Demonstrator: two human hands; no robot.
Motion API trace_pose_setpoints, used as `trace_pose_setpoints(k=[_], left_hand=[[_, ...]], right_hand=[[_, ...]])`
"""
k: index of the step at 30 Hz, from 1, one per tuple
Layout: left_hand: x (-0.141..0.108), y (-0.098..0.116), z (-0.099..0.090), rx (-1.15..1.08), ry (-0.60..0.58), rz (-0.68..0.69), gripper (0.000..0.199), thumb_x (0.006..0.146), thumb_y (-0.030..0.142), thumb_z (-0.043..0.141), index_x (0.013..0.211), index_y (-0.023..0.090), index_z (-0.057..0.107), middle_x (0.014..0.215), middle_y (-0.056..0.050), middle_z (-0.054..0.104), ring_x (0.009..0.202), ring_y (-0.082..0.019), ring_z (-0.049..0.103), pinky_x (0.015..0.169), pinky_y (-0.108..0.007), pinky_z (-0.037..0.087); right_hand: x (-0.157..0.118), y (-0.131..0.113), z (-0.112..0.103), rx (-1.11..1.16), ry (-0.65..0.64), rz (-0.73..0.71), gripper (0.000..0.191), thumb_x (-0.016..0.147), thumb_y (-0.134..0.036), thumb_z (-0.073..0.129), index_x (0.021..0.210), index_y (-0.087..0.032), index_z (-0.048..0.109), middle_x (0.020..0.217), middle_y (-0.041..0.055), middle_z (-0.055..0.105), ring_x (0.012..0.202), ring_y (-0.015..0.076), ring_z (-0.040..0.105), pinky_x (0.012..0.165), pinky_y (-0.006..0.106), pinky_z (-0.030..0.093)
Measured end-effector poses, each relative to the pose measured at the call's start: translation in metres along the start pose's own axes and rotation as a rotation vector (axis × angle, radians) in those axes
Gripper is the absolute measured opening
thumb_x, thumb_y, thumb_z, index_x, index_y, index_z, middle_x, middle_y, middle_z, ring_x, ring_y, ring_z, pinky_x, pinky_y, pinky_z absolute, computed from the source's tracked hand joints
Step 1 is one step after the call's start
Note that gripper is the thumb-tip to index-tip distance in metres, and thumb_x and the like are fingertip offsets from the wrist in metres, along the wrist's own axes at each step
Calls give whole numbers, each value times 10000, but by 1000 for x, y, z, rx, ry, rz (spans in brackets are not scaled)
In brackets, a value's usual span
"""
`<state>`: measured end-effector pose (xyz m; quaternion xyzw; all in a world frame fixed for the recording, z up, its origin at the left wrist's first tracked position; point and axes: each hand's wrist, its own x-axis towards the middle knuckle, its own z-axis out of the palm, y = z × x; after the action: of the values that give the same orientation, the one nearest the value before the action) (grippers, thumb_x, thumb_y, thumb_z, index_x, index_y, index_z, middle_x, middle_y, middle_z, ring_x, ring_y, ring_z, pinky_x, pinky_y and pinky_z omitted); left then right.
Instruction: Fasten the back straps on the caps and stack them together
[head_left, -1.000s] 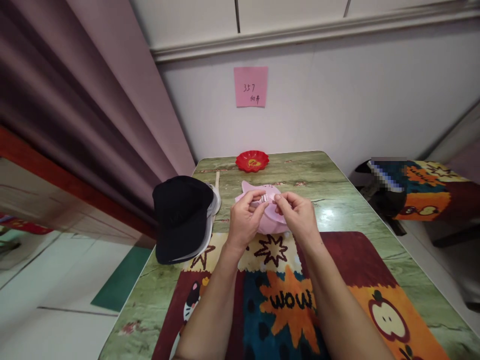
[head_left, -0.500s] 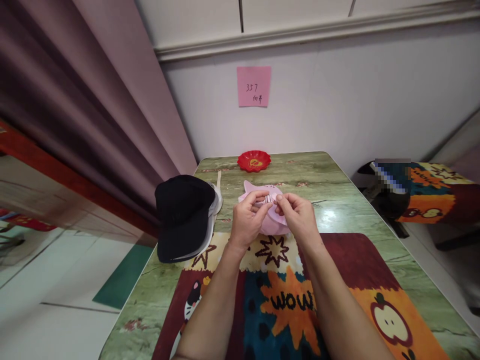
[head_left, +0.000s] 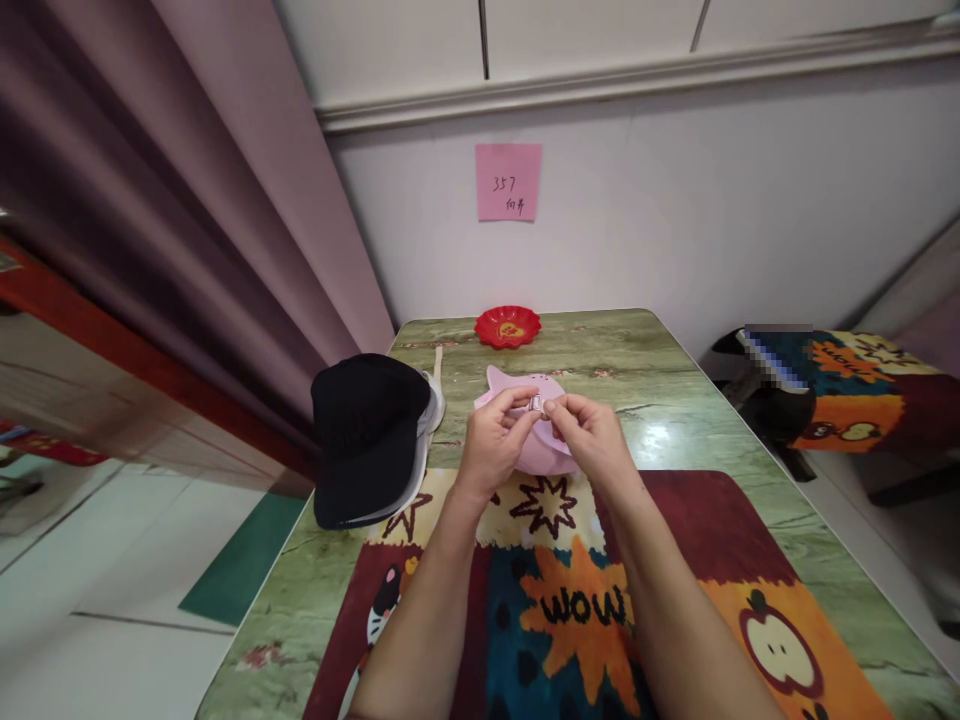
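A small silvery buckle (head_left: 535, 403) is pinched between the fingertips of my left hand (head_left: 496, 440). The thumb and index finger of my right hand (head_left: 589, 432) close on its right side, where a strap end seems to be; the fingers mostly hide it. Behind and under both hands lies a pale pink cap (head_left: 544, 458), with a pointed part sticking up at its upper left and small dark holes along its top. My hands cover much of it, so how the buckle joins the cap is hard to make out.
Left of my hands, a black cap (head_left: 367, 430) rests over a white cap (head_left: 435, 402) at the table's edge. A red scalloped dish (head_left: 508, 327) stands at the back. A patterned mat (head_left: 675, 520) covers the near part of the green table (head_left: 660, 380).
My right hand has moved slightly left, bringing its fingertips against the buckle. The left hand keeps its pinch. The view has tipped up a little.
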<state>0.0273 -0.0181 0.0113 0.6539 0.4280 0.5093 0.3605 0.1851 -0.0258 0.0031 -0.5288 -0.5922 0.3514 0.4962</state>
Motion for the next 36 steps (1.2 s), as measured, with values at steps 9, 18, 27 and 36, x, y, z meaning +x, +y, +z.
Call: trace_pose_setpoints(k=[9,18,27,36], left_hand=[[0,4,-9,27,-80,-5,279,857,245,690,1119,164,739,1105,-97,774,842,-171,727,748,-266,583],[0,1,-5,-77,-60,-64,303,819,303,742,1087,162,747,1057,-101,774,768,-150,701,680,-245,563],[0,4,-9,-58,-94,-61,290,819,299,735,1074,161,758,1053,-108,777,860,-184,722,681,-245,565],[0,3,-10,-69,-126,-67,292,825,288,730,1086,159,755,1108,-120,769,878,-191,724,700,-254,577]], right_hand=[[1,-3,-12,-13,-87,-39,308,894,-460,615,781,-195,724,692,8,656,641,156,547,578,262,355],[0,-4,-10,31,-112,11,336,895,-492,612,761,-196,694,613,-16,573,560,133,454,564,272,337],[0,-3,-13,17,-163,-14,330,917,-493,596,793,-206,702,603,-20,552,558,136,452,569,271,349],[0,-5,-14,-9,-159,-85,299,922,-458,588,819,-209,716,699,4,630,655,160,532,640,275,398]])
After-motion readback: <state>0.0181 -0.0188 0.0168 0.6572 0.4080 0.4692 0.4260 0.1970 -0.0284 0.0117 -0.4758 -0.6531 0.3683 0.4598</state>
